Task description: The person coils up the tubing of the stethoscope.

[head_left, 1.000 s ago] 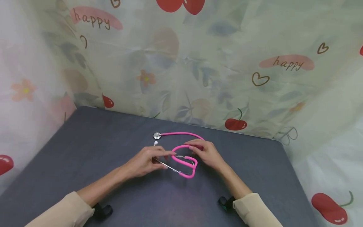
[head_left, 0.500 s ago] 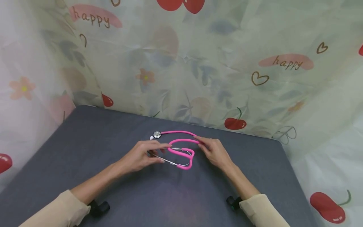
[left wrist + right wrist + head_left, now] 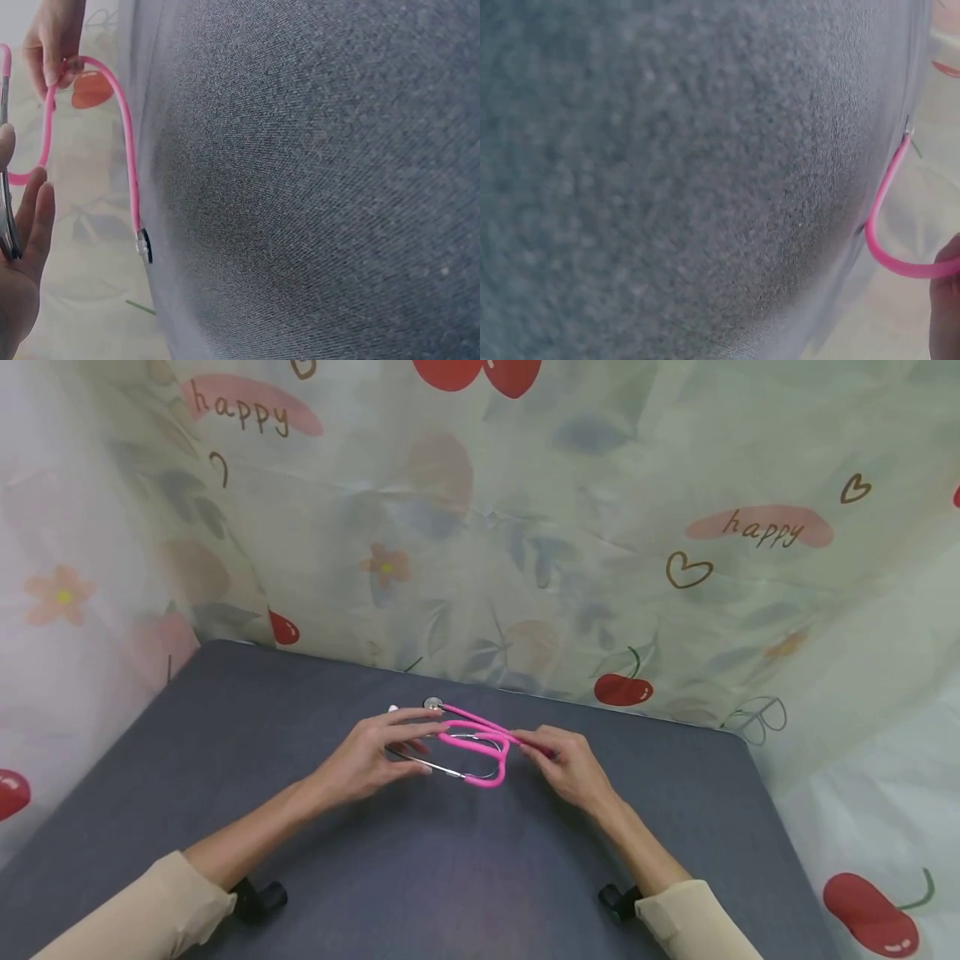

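Observation:
A stethoscope with pink tubing (image 3: 487,783) is held up between both hands over the table. My left hand (image 3: 363,753) grips its metal ear tubes (image 3: 442,769), thumb below and fingers above. A white ear tip (image 3: 393,709) shows just behind that hand. On the other side, my right hand (image 3: 573,766) pinches the pink tubing where it folds back. From there the tubing runs to the round silver chest piece (image 3: 432,702) at the far side. In the left wrist view the chest piece (image 3: 143,246) hangs low, near the table surface. The right wrist view catches a tubing curve (image 3: 877,240).
A dark grey cloth covers the table (image 3: 420,877). Behind and beside it hang pale printed curtains (image 3: 487,568) with cherries and lettering. Each wrist carries a small black camera, such as the left one (image 3: 261,900), below a beige sleeve (image 3: 142,902).
Both hands have lifted a little away from me, and the right has shifted right along the tubing. The tubing is pulled straighter, and the chest piece has moved right and farther back.

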A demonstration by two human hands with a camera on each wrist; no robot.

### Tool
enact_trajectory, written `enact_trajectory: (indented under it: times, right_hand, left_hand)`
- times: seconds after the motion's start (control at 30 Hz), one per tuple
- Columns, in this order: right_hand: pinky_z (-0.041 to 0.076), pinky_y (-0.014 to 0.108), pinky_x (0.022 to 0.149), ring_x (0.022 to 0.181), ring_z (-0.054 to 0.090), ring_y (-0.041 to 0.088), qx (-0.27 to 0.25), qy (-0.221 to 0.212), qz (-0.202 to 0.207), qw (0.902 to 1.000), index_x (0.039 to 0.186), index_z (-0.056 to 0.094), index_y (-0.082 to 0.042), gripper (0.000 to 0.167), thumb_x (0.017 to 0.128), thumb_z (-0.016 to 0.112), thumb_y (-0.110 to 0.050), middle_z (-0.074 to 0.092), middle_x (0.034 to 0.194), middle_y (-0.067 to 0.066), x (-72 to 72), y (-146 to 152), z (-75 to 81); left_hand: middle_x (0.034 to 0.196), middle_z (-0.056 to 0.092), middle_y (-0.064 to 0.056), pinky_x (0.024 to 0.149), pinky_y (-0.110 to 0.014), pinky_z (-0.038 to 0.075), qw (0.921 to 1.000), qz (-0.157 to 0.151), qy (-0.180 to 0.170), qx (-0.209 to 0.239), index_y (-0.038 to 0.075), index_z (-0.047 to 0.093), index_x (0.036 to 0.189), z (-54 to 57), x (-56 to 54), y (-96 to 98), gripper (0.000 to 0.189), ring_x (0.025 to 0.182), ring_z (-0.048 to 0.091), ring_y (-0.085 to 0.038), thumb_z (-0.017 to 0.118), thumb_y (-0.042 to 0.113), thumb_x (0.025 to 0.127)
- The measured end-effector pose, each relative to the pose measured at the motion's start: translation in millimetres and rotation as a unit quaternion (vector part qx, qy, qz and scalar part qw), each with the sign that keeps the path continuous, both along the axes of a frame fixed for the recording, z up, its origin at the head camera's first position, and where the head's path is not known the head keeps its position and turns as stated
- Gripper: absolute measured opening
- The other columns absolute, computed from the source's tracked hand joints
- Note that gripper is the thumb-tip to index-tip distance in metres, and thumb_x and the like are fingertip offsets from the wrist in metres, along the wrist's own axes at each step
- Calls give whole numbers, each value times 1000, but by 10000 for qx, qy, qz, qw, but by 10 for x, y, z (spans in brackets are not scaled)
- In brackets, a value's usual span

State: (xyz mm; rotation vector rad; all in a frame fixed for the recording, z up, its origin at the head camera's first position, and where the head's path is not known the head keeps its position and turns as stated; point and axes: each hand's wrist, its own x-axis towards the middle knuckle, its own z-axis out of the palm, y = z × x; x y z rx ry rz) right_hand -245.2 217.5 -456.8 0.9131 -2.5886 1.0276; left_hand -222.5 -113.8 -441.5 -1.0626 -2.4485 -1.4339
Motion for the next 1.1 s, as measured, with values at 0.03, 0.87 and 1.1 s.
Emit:
enact_trajectory:
  times: [0.03, 0.87, 1.1]
  right_hand:
    - [43, 25, 57, 66, 50, 9, 2, -10, 26, 10000, 120, 74, -21, 30, 91, 74, -15, 63, 78, -3, 10, -3, -3]
    - [45, 21, 58, 69, 51, 6, 237, -120, 1005, 9946, 101, 78, -7, 18, 84, 79, -4, 63, 81, -9, 235, -212, -18]
    - [44, 21, 57, 67, 50, 6, 379, -120, 974, 9945, 107, 76, -12, 24, 84, 80, -8, 64, 83, -10, 305, -286, 23]
  left_hand:
    - [145, 52, 4, 76, -27, 57, 10000, 3, 18, -7, 19, 63, 136, 2, -5, -1, 63, 94, 71, -13, 85, 10, 77]
    - [109, 74, -1, 61, -23, 55, 9981, 605, 56, -122, 21, 66, 132, -40, -36, 42, 60, 76, 70, 2, 87, 13, 76]
    - [67, 64, 13, 47, -23, 44, 9916, 1052, 359, -662, 27, 65, 134, -67, -44, 24, 65, 50, 51, 1, 89, 21, 74]
